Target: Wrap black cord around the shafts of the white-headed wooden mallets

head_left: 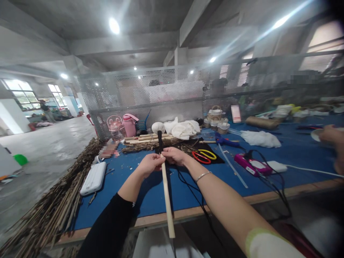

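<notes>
A long pale wooden stick [167, 200] runs from over the table's front edge up to my hands. My left hand [150, 165] is closed, thumb and fingers pinching it near its upper end. At the same spot my right hand [174, 156] is closed too, fingertips at the junction with a narrow black section [160, 139]. A rounded white head [158, 127] shows at the top of the black section; whether they are joined is hard to tell. Red-and-yellow-handled scissors [204, 156] lie on a black patch right of my hands.
Bundled twigs [67, 193] line the table's left side, beside a white power bank [93, 178]. Behind my hands lie wooden sticks [145, 137] and white cloth [185, 129]. To the right are a blue glue gun [225, 140], a purple device [252, 165] with cables, and another person's hand [333, 139].
</notes>
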A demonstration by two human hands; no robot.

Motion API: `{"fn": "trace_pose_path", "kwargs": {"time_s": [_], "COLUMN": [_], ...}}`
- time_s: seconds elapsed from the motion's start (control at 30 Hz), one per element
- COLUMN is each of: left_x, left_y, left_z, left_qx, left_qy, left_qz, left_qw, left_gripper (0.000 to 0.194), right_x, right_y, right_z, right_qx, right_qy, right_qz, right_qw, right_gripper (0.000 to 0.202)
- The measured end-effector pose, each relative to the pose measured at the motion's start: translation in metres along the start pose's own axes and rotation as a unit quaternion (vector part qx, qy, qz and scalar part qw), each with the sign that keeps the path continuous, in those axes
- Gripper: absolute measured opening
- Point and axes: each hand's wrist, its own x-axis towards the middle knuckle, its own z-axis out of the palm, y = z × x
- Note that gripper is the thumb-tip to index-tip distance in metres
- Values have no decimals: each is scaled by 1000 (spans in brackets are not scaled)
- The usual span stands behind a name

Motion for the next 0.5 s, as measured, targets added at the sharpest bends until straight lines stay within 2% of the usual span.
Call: {"fn": "trace_pose_path", "kwargs": {"time_s": [0.13, 0.2, 0.4, 0.5], "left_x": [-4, -4, 0, 1], "left_y": [4, 3, -3, -5], "left_z": [-2, -3, -1, -1], "left_qx": [-37, -33, 73, 93], "left_qy": [-67, -74, 63, 65], "left_qz": [-23, -46, -48, -29], "left_qw": [997, 996, 994, 993], "left_gripper": [37, 37, 44, 46], "right_x": [-1, -1, 2, 3], "right_y": [-1, -1, 1, 1], "right_z": [0, 2, 4, 4], "right_qx": [6, -16, -54, -55], "right_qy": [-10, -4, 30, 26], "right_qz": [3, 7, 15, 15], "right_qw": [1000, 1000, 998, 998], "right_gripper": [31, 31, 33, 33]}}
